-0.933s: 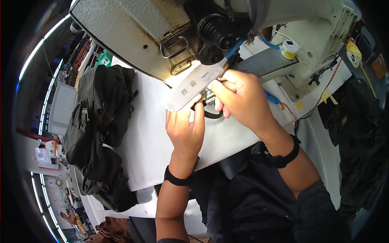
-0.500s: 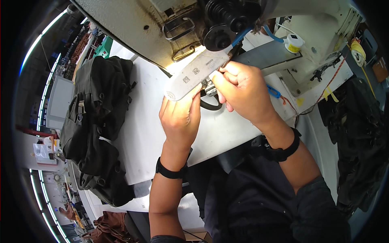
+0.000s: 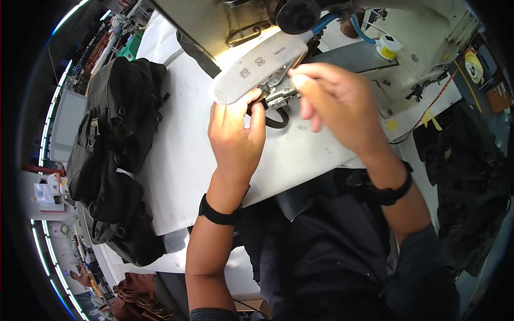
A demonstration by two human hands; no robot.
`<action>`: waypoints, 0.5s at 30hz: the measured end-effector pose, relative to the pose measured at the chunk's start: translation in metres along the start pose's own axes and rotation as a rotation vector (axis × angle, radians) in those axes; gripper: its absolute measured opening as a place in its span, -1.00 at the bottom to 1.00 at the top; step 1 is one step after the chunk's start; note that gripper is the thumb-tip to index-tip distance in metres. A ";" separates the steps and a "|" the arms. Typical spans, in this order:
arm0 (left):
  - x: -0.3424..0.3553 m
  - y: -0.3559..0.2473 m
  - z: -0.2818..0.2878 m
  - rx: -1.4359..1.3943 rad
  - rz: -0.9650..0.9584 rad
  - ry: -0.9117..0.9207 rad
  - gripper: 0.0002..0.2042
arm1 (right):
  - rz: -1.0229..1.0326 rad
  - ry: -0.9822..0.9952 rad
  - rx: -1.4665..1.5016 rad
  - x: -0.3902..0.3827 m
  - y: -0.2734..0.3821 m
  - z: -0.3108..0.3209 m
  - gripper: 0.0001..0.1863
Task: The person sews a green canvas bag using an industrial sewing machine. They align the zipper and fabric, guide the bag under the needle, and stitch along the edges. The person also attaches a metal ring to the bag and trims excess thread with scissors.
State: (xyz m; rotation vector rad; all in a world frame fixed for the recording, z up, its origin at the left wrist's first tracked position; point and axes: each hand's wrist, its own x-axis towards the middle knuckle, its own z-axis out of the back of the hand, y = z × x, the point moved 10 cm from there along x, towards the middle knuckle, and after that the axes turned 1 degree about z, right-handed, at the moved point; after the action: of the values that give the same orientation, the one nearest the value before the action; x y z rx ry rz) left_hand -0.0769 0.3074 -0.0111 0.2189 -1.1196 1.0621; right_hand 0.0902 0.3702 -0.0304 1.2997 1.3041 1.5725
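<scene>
Head view is showing both bare hands working beneath the head of a sewing machine (image 3: 198, 29). Left hand (image 3: 235, 131) is reaching up to the lower edge of a pale, rounded plate (image 3: 257, 67), its fingertips sitting beside the metal presser parts (image 3: 281, 97); whether they are gripping anything, I cannot tell. Right hand (image 3: 340, 107) is hovering just right of those parts, blurred, with thumb and forefinger drawn close together; whether a thing is caught between them, I cannot tell. A dark strap loop (image 3: 279, 123) is curving out below the presser parts, between the two hands, over the white table (image 3: 184, 160). Dark bags (image 3: 120, 117) are lying at the table's left, and a blue tube (image 3: 325, 22) is running above the plate.
</scene>
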 end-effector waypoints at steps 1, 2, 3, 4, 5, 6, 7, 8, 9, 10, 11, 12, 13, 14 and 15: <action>-0.001 0.003 0.005 -0.013 0.029 -0.027 -0.78 | 0.038 0.003 -0.059 -0.009 0.013 0.015 -0.74; 0.000 0.004 0.007 -0.013 0.030 -0.017 -0.79 | 0.129 -0.058 -0.119 -0.019 0.034 0.039 -0.73; -0.001 0.005 0.012 -0.005 0.038 -0.012 -0.80 | 0.221 -0.106 -0.174 -0.027 0.056 0.063 -0.72; -0.003 0.005 0.015 0.000 0.049 -0.011 -0.81 | 0.383 -0.204 -0.325 -0.037 0.085 0.094 -0.69; -0.004 0.003 0.014 0.008 0.048 0.013 -0.81 | 0.518 -0.304 -0.465 -0.043 0.117 0.128 -0.64; -0.005 0.001 0.016 0.029 0.046 0.025 -0.80 | 0.594 -0.380 -0.433 -0.045 0.140 0.169 -0.61; -0.001 -0.001 0.018 0.052 0.038 0.029 -0.80 | 0.649 -0.445 -0.534 -0.042 0.165 0.205 -0.60; 0.003 -0.010 0.019 0.030 -0.081 -0.010 -0.85 | 0.713 -0.524 -0.630 -0.039 0.189 0.239 -0.59; 0.004 -0.009 0.019 0.025 -0.059 -0.005 -0.85 | 0.719 -0.560 -0.762 -0.030 0.205 0.266 -0.59; 0.003 -0.010 0.020 0.028 -0.047 0.009 -0.86 | 0.719 -0.613 -0.878 -0.017 0.214 0.291 -0.58; 0.003 -0.009 0.020 0.017 -0.047 -0.005 -0.86 | 0.716 -0.626 -0.933 0.003 0.222 0.315 -0.58; 0.004 -0.010 0.024 0.012 -0.052 -0.015 -0.86 | 0.712 -0.646 -0.980 0.025 0.231 0.342 -0.58; 0.005 -0.010 0.024 0.018 -0.051 -0.004 -0.86 | 0.637 -0.633 -1.083 0.055 0.225 0.389 -0.56; 0.008 -0.014 0.025 0.005 -0.056 -0.002 -0.85 | 0.565 -0.631 -1.202 0.078 0.233 0.431 -0.54; 0.011 -0.016 0.022 0.020 -0.049 0.015 -0.84 | 0.495 -0.636 -1.261 0.102 0.232 0.460 -0.53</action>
State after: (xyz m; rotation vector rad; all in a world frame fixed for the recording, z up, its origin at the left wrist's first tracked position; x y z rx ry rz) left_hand -0.0777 0.2916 0.0132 0.2532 -1.0855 1.0303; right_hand 0.5272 0.5277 0.2140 1.0757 -0.4582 1.5791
